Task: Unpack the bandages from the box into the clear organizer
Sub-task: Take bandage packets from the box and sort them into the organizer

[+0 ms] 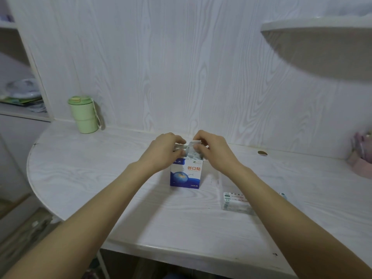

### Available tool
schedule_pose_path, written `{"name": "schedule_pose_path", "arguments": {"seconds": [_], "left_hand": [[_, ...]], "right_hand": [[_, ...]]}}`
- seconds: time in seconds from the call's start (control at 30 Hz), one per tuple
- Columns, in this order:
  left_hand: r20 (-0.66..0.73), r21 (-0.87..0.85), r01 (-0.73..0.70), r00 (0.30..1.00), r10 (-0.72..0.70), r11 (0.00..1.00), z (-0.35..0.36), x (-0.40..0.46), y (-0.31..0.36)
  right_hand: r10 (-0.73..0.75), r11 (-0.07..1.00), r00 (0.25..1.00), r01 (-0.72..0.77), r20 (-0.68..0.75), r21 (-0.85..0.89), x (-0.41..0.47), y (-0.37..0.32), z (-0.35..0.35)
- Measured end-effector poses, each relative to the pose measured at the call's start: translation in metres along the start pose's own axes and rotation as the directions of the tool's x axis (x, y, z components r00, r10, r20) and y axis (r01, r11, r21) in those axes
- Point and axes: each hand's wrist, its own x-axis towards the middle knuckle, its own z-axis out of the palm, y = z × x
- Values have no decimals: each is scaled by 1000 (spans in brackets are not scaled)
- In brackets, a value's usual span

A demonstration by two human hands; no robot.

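- The box stands upright near the middle of the tabletop, with its long axis vertical and its open top pointing up.
- Its printed front faces the camera. It is white above and blue below, with a round blue and orange picture.
- The orange writing on the front reads 创口贴. The small print at the bottom edge is too small to read.
- The bandages come out of the open top of the box as a pale bundle, standing roughly upright.
- The left hand is at the top left of the box; its grip is closed on a pale flap or strip at the opening, though I cannot tell which.
- The right hand is at the top right of the box; its grip is closed on the bandages with the fingers curled around them.
- The clear organizer lies on the tabletop to the right of the box and nearer to the camera, partly behind the right forearm. It holds wrapped bandages with a label that is not readable.
- The tabletop is white with a wood grain pattern and a rounded left end. The wall behind it has the same white wood grain.
- A green cup with a lid stands far left of the box, against the wall.
- A pink holder stands far right of the box, and a rounded shelf hangs on the wall above that side.
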Motion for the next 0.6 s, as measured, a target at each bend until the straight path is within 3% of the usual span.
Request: {"name": "schedule_pose_path", "arguments": {"seconds": [0.13,0.4,0.6], "left_hand": [[6,-23,-14,1000,14,1000,10,2,1],[-36,-187,-30,999,24,982,8,3,6],[28,-223,-94,994,103,970,-3,23,23]], "right_hand": [[32,999,999,-32,-2,-6,3,1,-1],[61,961,976,-1,-208,278,5,7,-12],[172,815,964,-24,-202,579,7,1,-22]]}}
